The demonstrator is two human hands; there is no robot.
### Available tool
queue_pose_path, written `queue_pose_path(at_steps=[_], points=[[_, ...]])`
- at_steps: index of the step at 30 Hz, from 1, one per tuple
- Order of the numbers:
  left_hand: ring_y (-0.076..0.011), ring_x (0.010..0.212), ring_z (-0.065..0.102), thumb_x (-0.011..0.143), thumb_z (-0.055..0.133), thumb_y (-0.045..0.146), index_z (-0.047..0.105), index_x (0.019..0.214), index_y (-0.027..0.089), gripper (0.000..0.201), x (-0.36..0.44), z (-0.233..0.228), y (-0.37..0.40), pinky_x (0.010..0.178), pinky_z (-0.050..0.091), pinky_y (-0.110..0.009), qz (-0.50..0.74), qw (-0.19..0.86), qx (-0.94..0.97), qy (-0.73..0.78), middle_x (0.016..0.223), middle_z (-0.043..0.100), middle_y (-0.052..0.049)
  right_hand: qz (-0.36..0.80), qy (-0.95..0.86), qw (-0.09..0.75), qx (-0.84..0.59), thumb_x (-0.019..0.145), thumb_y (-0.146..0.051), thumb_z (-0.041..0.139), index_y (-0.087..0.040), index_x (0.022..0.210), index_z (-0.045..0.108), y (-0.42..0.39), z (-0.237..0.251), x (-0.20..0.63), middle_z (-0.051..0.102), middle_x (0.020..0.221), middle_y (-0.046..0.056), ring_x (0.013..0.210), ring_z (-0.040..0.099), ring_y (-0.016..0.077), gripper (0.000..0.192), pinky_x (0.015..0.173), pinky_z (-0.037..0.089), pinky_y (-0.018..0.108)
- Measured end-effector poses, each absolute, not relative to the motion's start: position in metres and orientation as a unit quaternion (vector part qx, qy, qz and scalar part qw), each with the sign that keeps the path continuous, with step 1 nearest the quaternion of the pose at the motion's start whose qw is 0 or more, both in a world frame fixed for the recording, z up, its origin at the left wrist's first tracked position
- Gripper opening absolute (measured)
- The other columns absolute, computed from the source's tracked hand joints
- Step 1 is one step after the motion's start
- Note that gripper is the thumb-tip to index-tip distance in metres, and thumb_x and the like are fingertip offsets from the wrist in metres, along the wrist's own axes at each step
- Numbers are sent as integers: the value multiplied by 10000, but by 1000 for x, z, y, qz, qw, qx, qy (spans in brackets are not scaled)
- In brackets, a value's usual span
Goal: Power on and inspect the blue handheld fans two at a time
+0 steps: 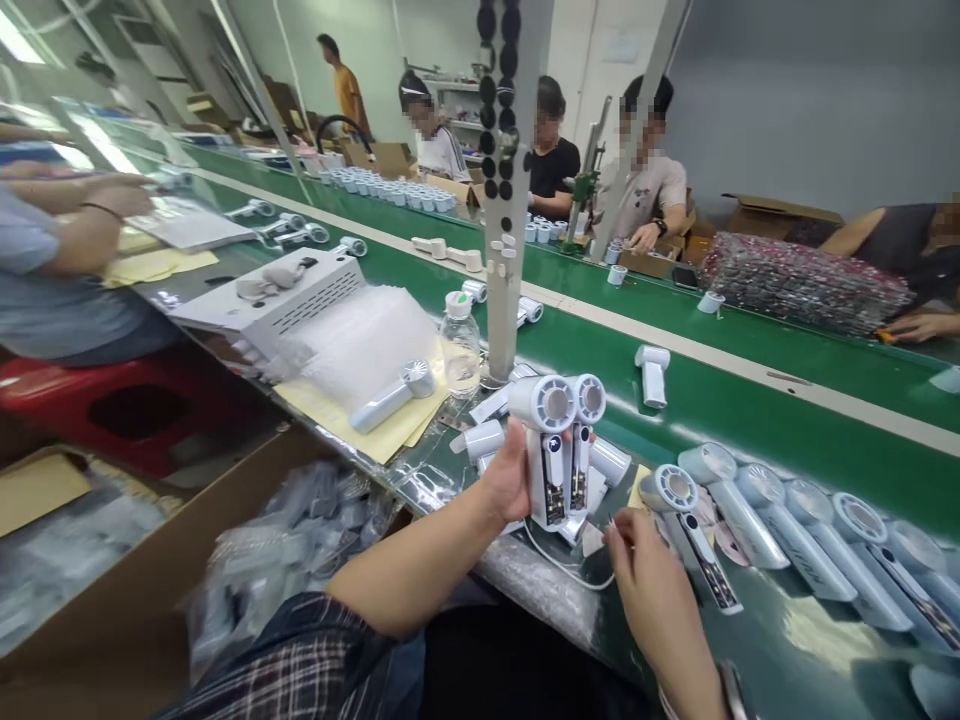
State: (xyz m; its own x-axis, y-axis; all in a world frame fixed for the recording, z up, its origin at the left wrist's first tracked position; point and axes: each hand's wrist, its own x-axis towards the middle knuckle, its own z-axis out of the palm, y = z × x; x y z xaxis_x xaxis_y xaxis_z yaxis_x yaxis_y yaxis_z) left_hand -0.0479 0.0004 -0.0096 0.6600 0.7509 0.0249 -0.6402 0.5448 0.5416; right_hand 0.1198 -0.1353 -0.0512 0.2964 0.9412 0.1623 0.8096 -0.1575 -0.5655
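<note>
Plaid sleeve (277, 665) lies nearest, at the near left. Past it, the left hand (511, 475) grasps two fans (551, 450) upright and side by side above the surface (757, 650), presumably turned so their bare circuit boards (553, 498) face the person. The right hand (637, 545), just to the right, has its fingers bent together beside a white cable (570, 577); whether it grips that cannot be told. More fans lie in a row (795, 535) at right, probably for easy reach. Dark lettering (814, 570) on one is too blurred to read.
</note>
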Motion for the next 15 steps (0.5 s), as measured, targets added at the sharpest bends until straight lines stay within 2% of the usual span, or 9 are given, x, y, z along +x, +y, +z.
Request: queue_pose_path(at_steps=[3, 5, 8, 11, 15], points=[[-392, 1185, 755, 509, 892, 897, 708, 852, 153, 840, -45, -6, 1, 1040, 604, -495, 398, 871, 269, 103, 1117, 809, -163, 357, -526, 383, -670, 965, -725, 586, -213, 1053, 749, -145, -32, 112, 801, 789, 103, 757, 801, 284, 545, 677, 628, 340], [-373, 1122, 772, 503, 848, 945, 682, 810, 158, 861, -38, -6, 1, 974, 619, -469, 398, 870, 272, 105, 1097, 806, -158, 455, -474, 413, -631, 821, -854, 694, -200, 944, 794, -146, -23, 101, 753, 657, 88, 655, 764, 281, 673, 644, 620, 345], [-344, 1044, 785, 482, 812, 984, 651, 752, 160, 882, -25, -4, -2, 906, 621, -427, 396, 867, 283, 103, 1081, 804, -158, 453, -448, 458, -621, 763, -900, 728, -200, 763, 788, -142, -16, 86, 694, 571, 72, 569, 699, 239, 703, 597, 574, 318], [-322, 1007, 790, 470, 810, 990, 639, 713, 161, 880, -19, -1, -3, 873, 616, -391, 405, 861, 288, 102, 1042, 811, -158, 400, -448, 501, -623, 831, -869, 699, -205, 755, 784, -138, -14, 82, 680, 570, 52, 561, 676, 204, 674, 592, 548, 287], [-326, 969, 801, 464, 808, 992, 642, 717, 167, 878, -20, -2, -1, 858, 634, -415, 388, 869, 291, 99, 985, 817, -142, 396, -492, 479, -610, 881, -801, 713, -203, 692, 749, -139, -14, 85, 659, 543, 42, 525, 650, 180, 628, 553, 497, 264]])
